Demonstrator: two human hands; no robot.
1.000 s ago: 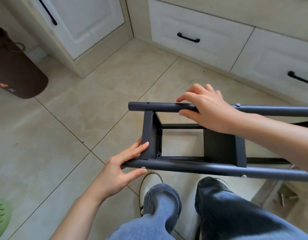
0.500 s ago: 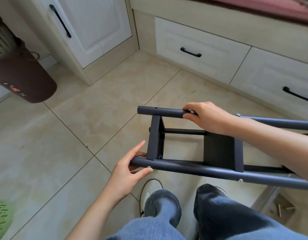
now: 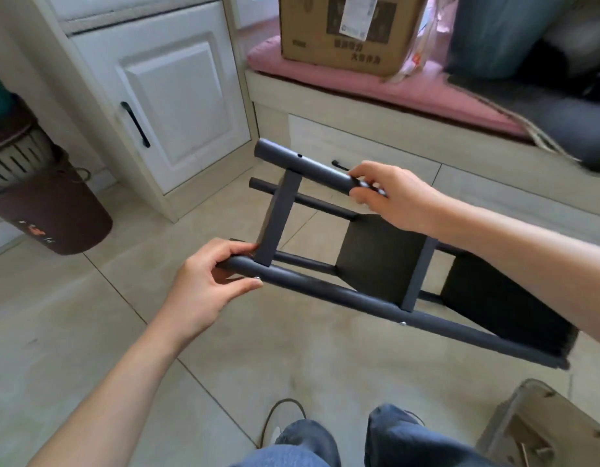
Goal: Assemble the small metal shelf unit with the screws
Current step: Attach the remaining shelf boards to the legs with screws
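A dark brown fabric-wrapped cylinder stands on the beige tiled floor at far left, beside a white panelled cabinet door with a black bar handle. A person seated above the floor holds a small dark grey metal shelf unit tilted in the air between both hands, clear of the tiles. The left hand grips the end of the nearer round post, its fingers curled over the tube and the thumb pressed beneath, next to a silver screw head. A flat crossbar runs from that post up to the farther post, which the right hand grasps with fingers wrapped round the tube. Two black shelf panels sit between the posts toward the right. Behind, a brown cardboard box with a white label rests on a pink cushion atop a cream drawer bench. The person's blue denim knees show at the bottom, with a pale open tray at lower right.
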